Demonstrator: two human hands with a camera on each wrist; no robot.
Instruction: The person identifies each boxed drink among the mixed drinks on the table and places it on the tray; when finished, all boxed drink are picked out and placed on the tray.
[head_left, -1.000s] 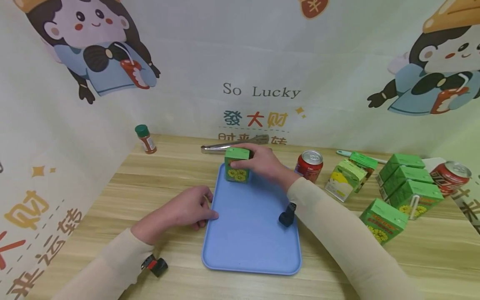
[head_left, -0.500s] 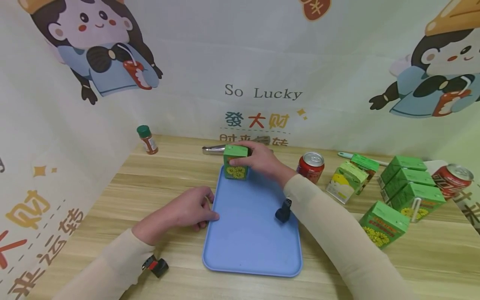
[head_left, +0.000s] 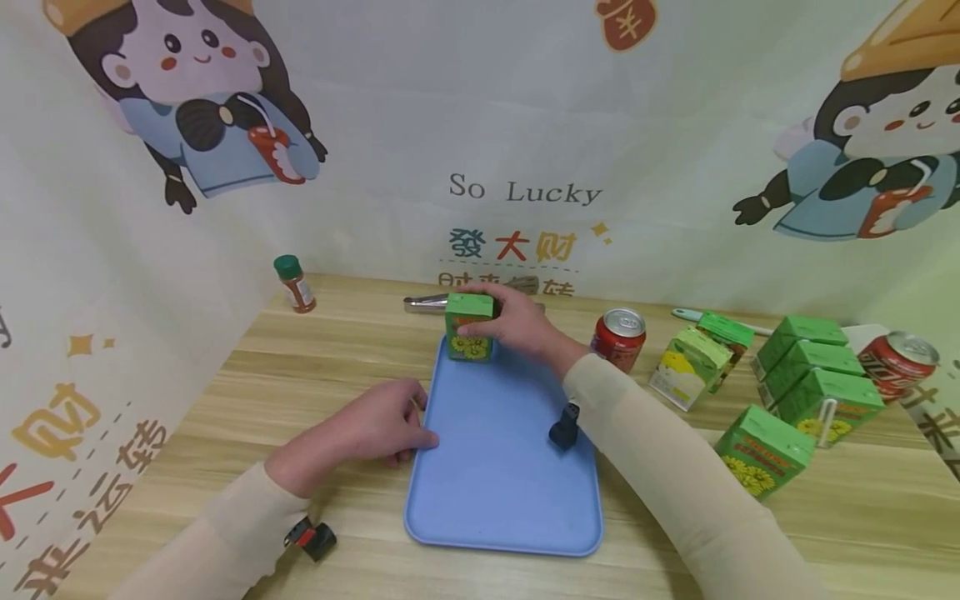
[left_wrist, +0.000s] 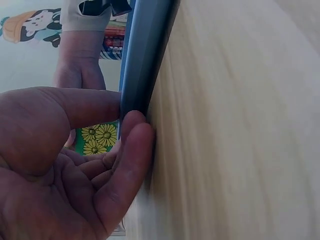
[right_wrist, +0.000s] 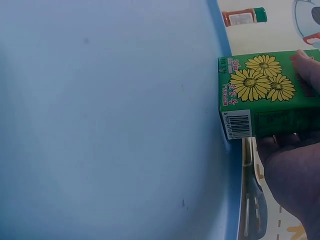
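A blue tray (head_left: 502, 483) lies lengthwise on the wooden table in the head view. My left hand (head_left: 375, 421) pinches its left rim; in the left wrist view the thumb is on one side of the tray edge (left_wrist: 147, 50) and the fingertips (left_wrist: 137, 145) on the other. My right hand (head_left: 525, 325) grips a green drink carton (head_left: 470, 346) printed with yellow flowers, upright at the tray's far left corner. In the right wrist view the carton (right_wrist: 265, 95) has its base against the tray, near the rim. Most of the right fingers are hidden behind it.
Metal tongs (head_left: 423, 304) lie behind the tray. A red can (head_left: 618, 340) stands right of it. Farther right are a yellow-green carton (head_left: 688, 367), several green cartons (head_left: 828, 404), and another can (head_left: 897, 367). A green-capped seasoning bottle (head_left: 296, 285) stands back left.
Between one second and half a second ago, the right hand and carton shifted slightly toward the far left corner. Since then they have barely moved. The left hand stays on the tray's rim.
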